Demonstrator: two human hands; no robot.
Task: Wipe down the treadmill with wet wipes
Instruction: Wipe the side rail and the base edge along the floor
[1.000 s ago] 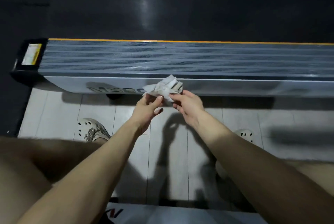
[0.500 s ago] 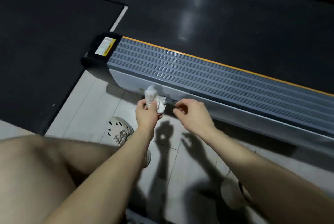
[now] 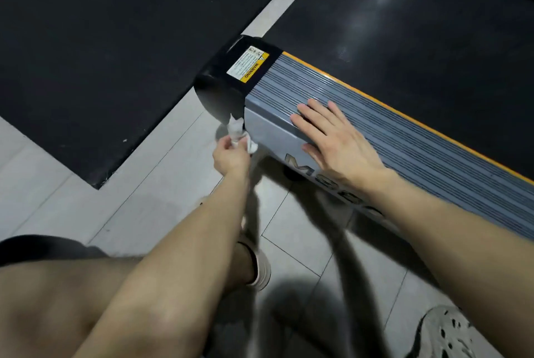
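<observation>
Head view: left hand [image 3: 231,155] low at the treadmill's [image 3: 419,155] rear corner, fingers [image 3: 228,144] curled round a crumpled white wet wipe [image 3: 237,131]. The wipe touches the seam where the black end cap [image 3: 219,92] meets the grey side face, just above the tiled floor [image 3: 150,198]. Right hand [image 3: 332,138] lies flat on the ribbed grey side rail, fingers straight and spread, holding nothing, thumb down over the side face above the lettering. Yellow warning label [image 3: 248,64] on the end cap top. Black mat [image 3: 101,40] beside it. Perforated shoe [image 3: 445,334] bottom right.
</observation>
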